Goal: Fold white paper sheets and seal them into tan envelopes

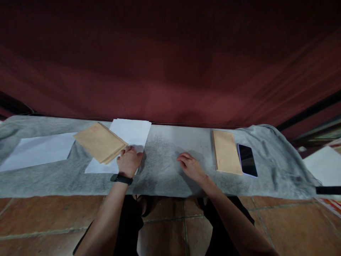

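My left hand (129, 161) lies on a stack of white paper sheets (133, 128), fingers bent loosely and thumb held apart. Its fingertips are beside the right corner of several brown envelopes (99, 141), which lie slanted across the sheets; whether they touch is hard to tell. My right hand (190, 166) is low over the grey cloth (165, 149), its fingers slightly curled, with nothing visible in them. To its right is a neat stack of brown envelopes (227, 152).
A phone (247, 160) with a dark screen lies beside the right envelope stack. Another white sheet (39, 151) is at the far left. A dark red curtain (170, 89) hangs behind the cloth-covered surface. White paper (325, 163) shows at the right edge, beyond the cloth.
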A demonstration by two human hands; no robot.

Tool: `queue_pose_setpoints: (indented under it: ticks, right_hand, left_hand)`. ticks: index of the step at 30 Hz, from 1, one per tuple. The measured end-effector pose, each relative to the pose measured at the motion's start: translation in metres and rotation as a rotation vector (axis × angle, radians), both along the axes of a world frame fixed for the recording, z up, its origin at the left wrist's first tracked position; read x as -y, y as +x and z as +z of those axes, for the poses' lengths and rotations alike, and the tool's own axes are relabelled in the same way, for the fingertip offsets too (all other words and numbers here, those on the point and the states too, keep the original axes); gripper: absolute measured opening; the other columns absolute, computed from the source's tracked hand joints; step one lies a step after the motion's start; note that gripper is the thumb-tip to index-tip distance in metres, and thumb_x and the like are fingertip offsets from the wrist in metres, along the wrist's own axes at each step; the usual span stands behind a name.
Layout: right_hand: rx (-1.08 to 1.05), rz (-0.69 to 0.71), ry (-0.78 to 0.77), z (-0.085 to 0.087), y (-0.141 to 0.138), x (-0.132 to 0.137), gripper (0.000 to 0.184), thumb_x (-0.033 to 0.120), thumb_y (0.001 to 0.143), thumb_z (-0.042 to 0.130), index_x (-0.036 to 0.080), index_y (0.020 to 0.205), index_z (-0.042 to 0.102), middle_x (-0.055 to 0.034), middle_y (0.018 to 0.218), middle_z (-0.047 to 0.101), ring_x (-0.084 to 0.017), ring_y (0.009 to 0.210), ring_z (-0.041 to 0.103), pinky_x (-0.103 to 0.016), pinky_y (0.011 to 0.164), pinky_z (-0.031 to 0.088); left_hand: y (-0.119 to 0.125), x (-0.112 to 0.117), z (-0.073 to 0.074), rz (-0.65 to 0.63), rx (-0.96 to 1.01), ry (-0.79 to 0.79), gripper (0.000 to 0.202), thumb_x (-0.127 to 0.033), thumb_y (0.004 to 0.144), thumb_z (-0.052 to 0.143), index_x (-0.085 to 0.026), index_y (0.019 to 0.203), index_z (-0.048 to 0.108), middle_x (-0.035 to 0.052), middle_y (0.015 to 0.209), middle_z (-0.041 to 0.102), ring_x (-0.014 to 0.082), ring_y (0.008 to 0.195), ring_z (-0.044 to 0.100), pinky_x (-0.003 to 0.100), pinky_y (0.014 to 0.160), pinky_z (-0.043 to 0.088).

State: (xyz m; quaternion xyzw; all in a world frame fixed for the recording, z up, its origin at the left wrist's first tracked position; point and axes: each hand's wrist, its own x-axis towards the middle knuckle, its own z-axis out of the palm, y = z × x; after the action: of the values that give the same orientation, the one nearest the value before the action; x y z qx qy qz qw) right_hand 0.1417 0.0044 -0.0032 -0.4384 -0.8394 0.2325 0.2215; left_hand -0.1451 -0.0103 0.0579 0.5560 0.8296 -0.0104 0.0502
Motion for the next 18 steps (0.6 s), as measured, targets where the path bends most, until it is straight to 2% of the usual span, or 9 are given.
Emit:
queue_pose_setpoints:
  ticks: [9,18]
  right_hand:
    - [0.049,-0.013,0.008,0.0021,-0.0008,0.0015,0.032,0.007,0.092,0.050,0.024,0.105,0.073,-0.0043,0.112,0.070,-0.018,0.103,0.066,-0.032,0.097,0.054]
    - [0.073,-0.011,0.017,0.0045,-0.0016,0.0023,0.031,0.007,0.094,0.049,0.025,0.105,0.072,-0.0045,0.112,0.069,-0.019,0.103,0.066,-0.031,0.097,0.053]
  left_hand:
    - [-0.0051,0.0010,-0.0098,-0.047,-0.044,0.033,0.046,-0.038,0.096,0.041,-0.013,0.125,0.065,0.0193,0.137,0.062,0.0364,0.127,0.055,0.046,0.092,0.052]
    - [-0.0080,0.0036,-0.0035,-0.063,0.001,0.017,0.047,-0.036,0.096,0.042,-0.011,0.130,0.063,0.0180,0.144,0.060,0.0372,0.131,0.054,0.048,0.098,0.051]
